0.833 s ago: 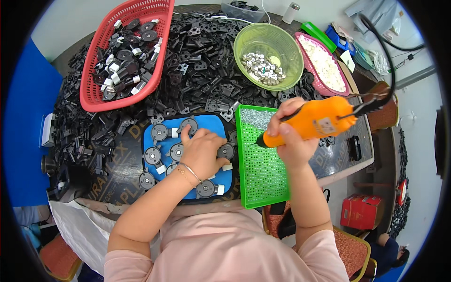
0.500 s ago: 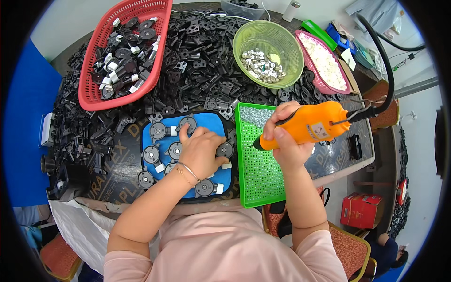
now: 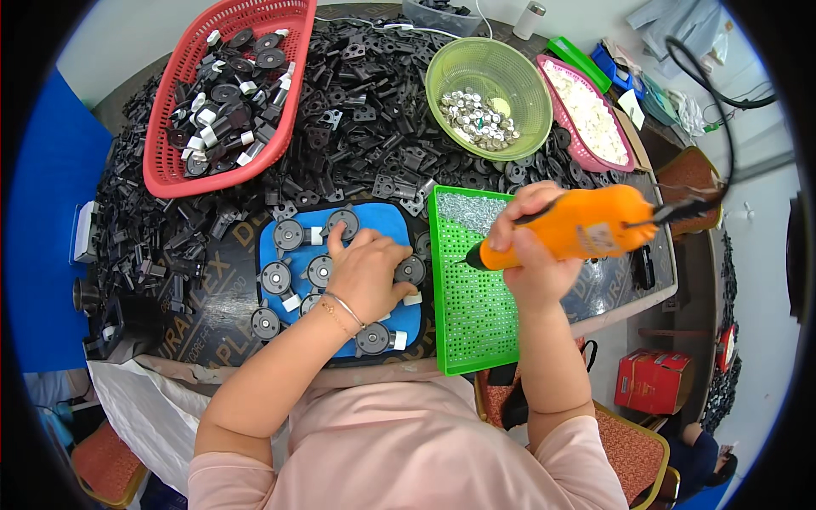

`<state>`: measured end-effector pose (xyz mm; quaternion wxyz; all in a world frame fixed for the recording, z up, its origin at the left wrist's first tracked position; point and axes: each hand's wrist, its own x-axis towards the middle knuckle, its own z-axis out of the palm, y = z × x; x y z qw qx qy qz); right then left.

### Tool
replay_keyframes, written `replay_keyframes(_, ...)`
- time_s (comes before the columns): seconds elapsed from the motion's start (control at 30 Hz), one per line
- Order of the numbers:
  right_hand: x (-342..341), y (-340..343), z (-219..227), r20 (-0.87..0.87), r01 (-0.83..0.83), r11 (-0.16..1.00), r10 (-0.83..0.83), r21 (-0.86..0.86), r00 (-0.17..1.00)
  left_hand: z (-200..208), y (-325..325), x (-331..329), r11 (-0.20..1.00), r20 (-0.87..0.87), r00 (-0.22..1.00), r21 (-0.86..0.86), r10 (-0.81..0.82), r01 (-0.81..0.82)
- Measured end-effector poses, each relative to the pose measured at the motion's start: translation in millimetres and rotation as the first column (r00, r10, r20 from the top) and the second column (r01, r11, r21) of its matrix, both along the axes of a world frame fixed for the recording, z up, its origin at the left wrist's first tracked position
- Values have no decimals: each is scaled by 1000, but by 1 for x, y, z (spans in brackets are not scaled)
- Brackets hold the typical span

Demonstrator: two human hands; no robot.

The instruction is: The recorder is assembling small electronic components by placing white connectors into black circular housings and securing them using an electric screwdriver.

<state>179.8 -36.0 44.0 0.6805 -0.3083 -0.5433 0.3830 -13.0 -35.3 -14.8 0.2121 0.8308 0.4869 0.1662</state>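
My right hand (image 3: 531, 255) grips an orange electric screwdriver (image 3: 586, 229), its dark tip pointing left and down over a green perforated tray (image 3: 476, 314) that holds small screws at its far end. My left hand (image 3: 367, 274) lies flat on a blue fixture plate (image 3: 382, 221), fingers pressing on round black parts (image 3: 289, 234) with white tabs set in rows. Several of these parts show around the hand; others are hidden under it. A thin bracelet circles the left wrist.
A red basket (image 3: 225, 174) of black-and-white parts stands at the back left. A green bowl (image 3: 527, 93) of silvery pieces and a pink tray (image 3: 578, 153) of white bits are at the back right. Loose black brackets (image 3: 365, 110) cover the table. A red box (image 3: 650, 382) sits on the floor.
The screwdriver has tilted and shifted slightly, its tip staying over the green tray. My left hand has stayed on the blue plate, barely moving.
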Motion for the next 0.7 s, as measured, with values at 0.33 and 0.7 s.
replay_keyframes(0.33,-50,8,-1,32,-204,975,202,82,979,0,1,-1,1000,5,1000,-20,4,-4)
replay_keyframes(0.7,-60,9,-14,78,-199,979,196,30,977,-11,1,-1,999,37,999,49,22,-23)
